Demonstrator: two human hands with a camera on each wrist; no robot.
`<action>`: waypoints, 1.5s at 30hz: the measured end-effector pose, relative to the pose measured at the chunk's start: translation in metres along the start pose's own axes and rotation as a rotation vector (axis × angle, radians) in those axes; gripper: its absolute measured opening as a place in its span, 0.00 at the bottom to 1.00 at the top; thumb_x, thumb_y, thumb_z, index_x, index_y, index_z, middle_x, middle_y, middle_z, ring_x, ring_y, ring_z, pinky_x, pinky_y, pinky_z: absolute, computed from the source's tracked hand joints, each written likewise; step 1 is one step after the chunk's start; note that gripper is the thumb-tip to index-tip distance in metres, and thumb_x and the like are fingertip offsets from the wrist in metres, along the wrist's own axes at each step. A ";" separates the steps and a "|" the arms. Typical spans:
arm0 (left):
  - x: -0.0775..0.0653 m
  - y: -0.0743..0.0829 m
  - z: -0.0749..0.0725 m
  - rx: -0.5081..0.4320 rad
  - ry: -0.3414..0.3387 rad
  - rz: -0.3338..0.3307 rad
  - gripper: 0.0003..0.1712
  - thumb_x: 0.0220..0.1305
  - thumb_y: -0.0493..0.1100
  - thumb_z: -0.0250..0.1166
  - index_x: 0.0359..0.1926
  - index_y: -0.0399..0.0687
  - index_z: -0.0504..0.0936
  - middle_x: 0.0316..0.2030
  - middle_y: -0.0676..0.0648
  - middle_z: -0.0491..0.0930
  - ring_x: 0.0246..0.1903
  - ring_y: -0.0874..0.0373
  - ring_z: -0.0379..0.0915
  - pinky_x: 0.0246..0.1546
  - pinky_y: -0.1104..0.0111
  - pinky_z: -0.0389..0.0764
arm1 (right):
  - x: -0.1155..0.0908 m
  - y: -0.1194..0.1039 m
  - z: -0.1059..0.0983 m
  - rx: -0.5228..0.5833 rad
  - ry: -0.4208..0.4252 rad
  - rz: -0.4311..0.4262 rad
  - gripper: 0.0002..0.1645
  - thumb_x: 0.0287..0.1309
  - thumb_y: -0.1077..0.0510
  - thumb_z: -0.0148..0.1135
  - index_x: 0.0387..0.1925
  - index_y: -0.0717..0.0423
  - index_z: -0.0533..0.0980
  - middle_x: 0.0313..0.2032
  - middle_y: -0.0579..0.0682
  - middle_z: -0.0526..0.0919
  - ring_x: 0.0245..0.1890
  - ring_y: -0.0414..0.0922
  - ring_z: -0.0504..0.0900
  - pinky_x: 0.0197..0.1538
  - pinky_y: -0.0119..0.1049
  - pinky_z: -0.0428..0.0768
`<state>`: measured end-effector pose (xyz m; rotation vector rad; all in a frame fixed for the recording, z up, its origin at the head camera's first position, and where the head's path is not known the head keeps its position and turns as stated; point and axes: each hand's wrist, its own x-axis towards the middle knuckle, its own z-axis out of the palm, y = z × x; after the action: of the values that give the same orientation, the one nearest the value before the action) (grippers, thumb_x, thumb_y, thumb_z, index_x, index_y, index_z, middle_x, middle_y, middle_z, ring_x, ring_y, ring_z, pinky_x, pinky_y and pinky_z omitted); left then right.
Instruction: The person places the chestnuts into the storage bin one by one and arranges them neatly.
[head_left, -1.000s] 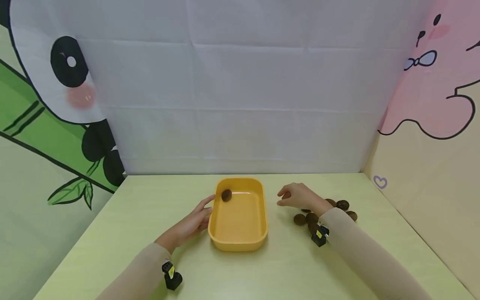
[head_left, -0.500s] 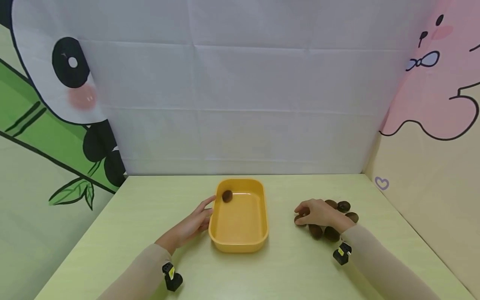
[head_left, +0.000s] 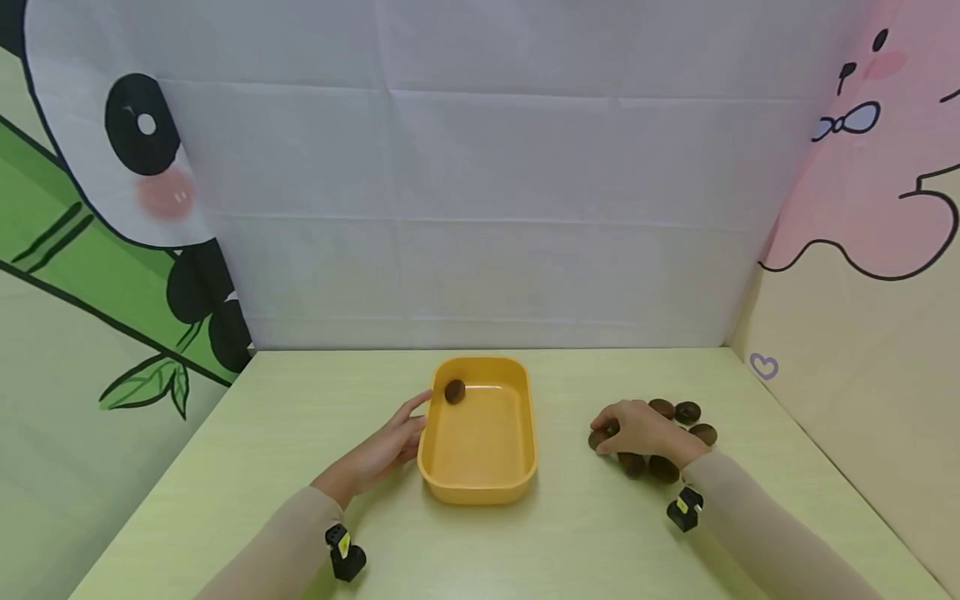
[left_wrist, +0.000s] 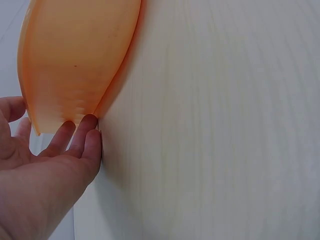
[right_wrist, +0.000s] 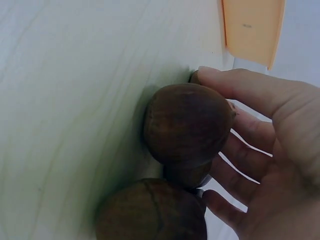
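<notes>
A yellow tray [head_left: 480, 450] stands on the table, with one chestnut [head_left: 454, 392] lying inside near its far left corner. At the tray's left wall is my left hand [head_left: 378, 458]; in the left wrist view its relaxed fingertips touch the tray's outer side [left_wrist: 75, 75]. My right hand [head_left: 641, 429] is over the chestnut pile on the right, thumb and fingers pinching a chestnut [head_left: 598, 440] at the pile's left edge. From the right wrist view, that chestnut is mostly hidden behind a nearer chestnut [right_wrist: 190, 125] beneath the palm.
Several more chestnuts [head_left: 663, 469] lie around my right hand, among them a dark chestnut [head_left: 687, 412] at the back and another chestnut [head_left: 703, 433] at the right. A pale wood-grain table [head_left: 480, 550] carries everything. A white sheet [head_left: 480, 208] hangs behind it.
My right hand has moved right and down from beside the tray to the chestnut pile, and its fingers have come round a chestnut. The left hand and tray have stayed put.
</notes>
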<state>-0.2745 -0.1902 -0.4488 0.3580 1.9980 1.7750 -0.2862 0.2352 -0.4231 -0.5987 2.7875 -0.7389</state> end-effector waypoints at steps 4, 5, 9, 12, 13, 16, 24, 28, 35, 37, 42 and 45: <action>-0.001 0.001 0.000 0.002 -0.009 0.007 0.35 0.82 0.53 0.42 0.80 0.60 0.39 0.73 0.32 0.57 0.67 0.42 0.66 0.70 0.49 0.58 | 0.001 -0.001 0.000 -0.013 0.001 -0.008 0.20 0.54 0.58 0.76 0.49 0.58 0.84 0.46 0.49 0.85 0.51 0.55 0.81 0.54 0.51 0.78; -0.001 0.001 0.000 0.000 -0.010 0.006 0.35 0.82 0.53 0.42 0.80 0.60 0.39 0.73 0.32 0.57 0.67 0.42 0.66 0.71 0.49 0.58 | 0.001 -0.001 0.000 -0.014 0.001 -0.010 0.20 0.54 0.58 0.75 0.49 0.58 0.84 0.46 0.49 0.85 0.52 0.55 0.80 0.55 0.51 0.78; -0.001 0.002 0.000 0.005 -0.013 0.002 0.34 0.82 0.53 0.42 0.80 0.61 0.39 0.73 0.33 0.56 0.66 0.42 0.66 0.70 0.50 0.58 | 0.004 -0.001 -0.002 -0.012 0.009 -0.013 0.20 0.55 0.58 0.75 0.50 0.58 0.84 0.47 0.49 0.85 0.53 0.55 0.80 0.56 0.52 0.77; -0.001 0.002 0.000 0.009 -0.013 -0.002 0.34 0.82 0.53 0.42 0.80 0.61 0.39 0.73 0.33 0.56 0.66 0.43 0.67 0.70 0.50 0.58 | 0.006 -0.003 -0.005 -0.028 0.015 -0.036 0.20 0.56 0.58 0.74 0.50 0.59 0.84 0.46 0.49 0.85 0.52 0.55 0.80 0.55 0.52 0.78; -0.001 0.002 0.000 0.010 -0.013 -0.002 0.34 0.82 0.53 0.42 0.80 0.61 0.39 0.73 0.33 0.56 0.66 0.43 0.66 0.70 0.50 0.58 | 0.006 -0.004 -0.007 -0.032 0.018 -0.043 0.20 0.56 0.57 0.74 0.50 0.59 0.84 0.46 0.49 0.85 0.52 0.55 0.80 0.55 0.52 0.78; -0.001 0.002 0.000 0.011 -0.015 0.002 0.34 0.82 0.53 0.42 0.80 0.61 0.39 0.73 0.33 0.56 0.67 0.42 0.66 0.70 0.50 0.58 | 0.008 -0.008 -0.012 -0.037 0.020 -0.063 0.20 0.56 0.58 0.74 0.50 0.60 0.83 0.45 0.49 0.86 0.50 0.54 0.81 0.53 0.50 0.79; 0.000 0.002 0.001 0.006 -0.005 -0.005 0.34 0.82 0.53 0.42 0.80 0.62 0.40 0.73 0.33 0.56 0.67 0.43 0.65 0.71 0.50 0.58 | 0.016 -0.028 -0.031 0.026 0.020 -0.075 0.21 0.57 0.59 0.72 0.52 0.62 0.82 0.44 0.48 0.86 0.45 0.48 0.84 0.48 0.43 0.82; -0.001 0.003 0.001 0.008 0.002 -0.004 0.34 0.82 0.52 0.42 0.80 0.61 0.40 0.73 0.32 0.57 0.67 0.42 0.66 0.70 0.49 0.58 | 0.022 -0.042 -0.040 0.034 0.039 -0.094 0.20 0.57 0.58 0.72 0.51 0.59 0.83 0.44 0.47 0.86 0.43 0.45 0.85 0.49 0.42 0.82; -0.002 0.002 -0.001 0.011 0.010 -0.009 0.34 0.82 0.52 0.42 0.80 0.60 0.40 0.72 0.33 0.59 0.65 0.43 0.68 0.70 0.50 0.59 | 0.040 -0.075 -0.048 0.062 0.041 -0.146 0.21 0.57 0.59 0.73 0.52 0.60 0.82 0.45 0.47 0.86 0.45 0.45 0.85 0.48 0.41 0.83; -0.003 0.002 -0.002 0.012 0.010 -0.010 0.34 0.82 0.52 0.42 0.80 0.60 0.40 0.72 0.33 0.59 0.65 0.44 0.68 0.70 0.50 0.60 | 0.045 -0.086 -0.049 0.062 0.031 -0.168 0.21 0.58 0.59 0.72 0.53 0.60 0.82 0.46 0.49 0.86 0.45 0.45 0.85 0.48 0.40 0.83; -0.004 0.002 -0.004 0.005 0.003 -0.009 0.34 0.82 0.52 0.42 0.80 0.61 0.40 0.72 0.33 0.58 0.65 0.43 0.68 0.70 0.50 0.60 | 0.060 -0.112 -0.046 0.045 0.022 -0.235 0.22 0.59 0.60 0.71 0.54 0.63 0.81 0.48 0.51 0.86 0.44 0.45 0.86 0.47 0.37 0.83; -0.005 0.002 -0.004 -0.001 0.005 -0.009 0.34 0.82 0.52 0.42 0.80 0.61 0.41 0.72 0.32 0.58 0.66 0.42 0.67 0.70 0.49 0.59 | 0.071 -0.124 -0.042 0.042 0.026 -0.252 0.22 0.58 0.59 0.72 0.54 0.61 0.82 0.47 0.50 0.86 0.43 0.44 0.86 0.47 0.36 0.83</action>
<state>-0.2727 -0.1961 -0.4458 0.3432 1.9993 1.7731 -0.3210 0.1241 -0.3301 -0.9502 2.7419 -0.8555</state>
